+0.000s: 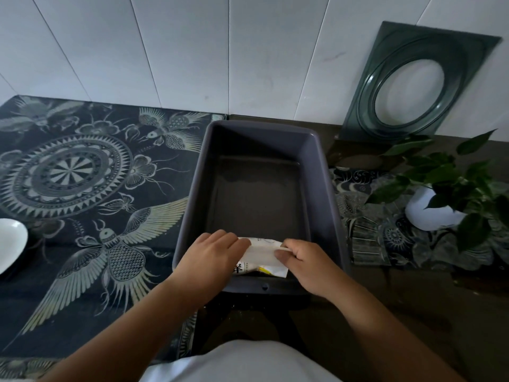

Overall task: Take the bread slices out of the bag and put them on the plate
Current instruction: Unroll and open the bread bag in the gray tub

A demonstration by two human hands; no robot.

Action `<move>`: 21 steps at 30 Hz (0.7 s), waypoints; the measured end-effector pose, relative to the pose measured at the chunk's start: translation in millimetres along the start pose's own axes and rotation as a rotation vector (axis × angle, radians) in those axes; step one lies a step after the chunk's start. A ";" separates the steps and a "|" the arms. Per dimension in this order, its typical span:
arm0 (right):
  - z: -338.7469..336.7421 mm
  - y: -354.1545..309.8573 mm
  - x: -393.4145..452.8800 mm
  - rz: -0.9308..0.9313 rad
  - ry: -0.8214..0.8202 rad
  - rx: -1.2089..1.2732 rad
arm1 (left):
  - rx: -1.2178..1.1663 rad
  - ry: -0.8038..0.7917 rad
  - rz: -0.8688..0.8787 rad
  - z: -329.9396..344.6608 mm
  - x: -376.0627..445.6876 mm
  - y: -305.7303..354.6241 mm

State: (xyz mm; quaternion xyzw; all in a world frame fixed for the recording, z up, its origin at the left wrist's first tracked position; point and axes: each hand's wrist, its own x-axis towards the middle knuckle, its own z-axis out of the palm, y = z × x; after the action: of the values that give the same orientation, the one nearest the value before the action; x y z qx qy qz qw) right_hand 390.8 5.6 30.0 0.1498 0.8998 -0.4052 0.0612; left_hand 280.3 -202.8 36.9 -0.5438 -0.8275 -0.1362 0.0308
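Both hands held the bread bag [263, 256] at once: the left hand [210, 257] gripped its left end, and the right hand [305, 261] pinched its right end between thumb and fingers. The bag sat low at the near end of the grey tub [321, 172], its long side running left to right. No bread showed, so I could not tell how many slices were inside. If the hands pulled too hard, the thin bag might rip and slices could drop into the tub. The white plate [11, 244] lay far off to the left, so a slice might fall on the way.
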 end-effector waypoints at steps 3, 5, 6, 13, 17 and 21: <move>0.5 -3.0 -2.4 -0.071 0.072 -0.114 | 0.006 -0.010 -0.059 5.5 1.7 6.5; -0.6 -8.6 -8.6 -0.200 0.124 -0.214 | -0.012 0.001 -0.076 7.2 0.1 8.6; -0.9 -9.7 -11.6 -0.273 0.150 -0.267 | -0.027 0.003 -0.072 7.5 -1.3 8.0; -3.7 -2.5 -26.7 -0.565 0.135 -0.525 | -0.130 -0.102 0.140 -10.4 -12.0 -5.9; 0.0 -1.4 -24.4 -0.566 0.191 -0.613 | -0.140 -0.068 0.127 -13.8 -6.8 -7.6; -2.2 -7.0 -20.3 -0.534 0.220 -0.498 | -0.277 -0.015 0.030 -9.9 -4.4 -3.3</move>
State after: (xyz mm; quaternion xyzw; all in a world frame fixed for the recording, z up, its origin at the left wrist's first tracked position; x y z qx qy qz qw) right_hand 407.8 -1.5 41.1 -0.0668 0.9793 -0.1573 -0.1088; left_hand 278.1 -210.4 45.0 -0.5563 -0.7927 -0.2446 -0.0486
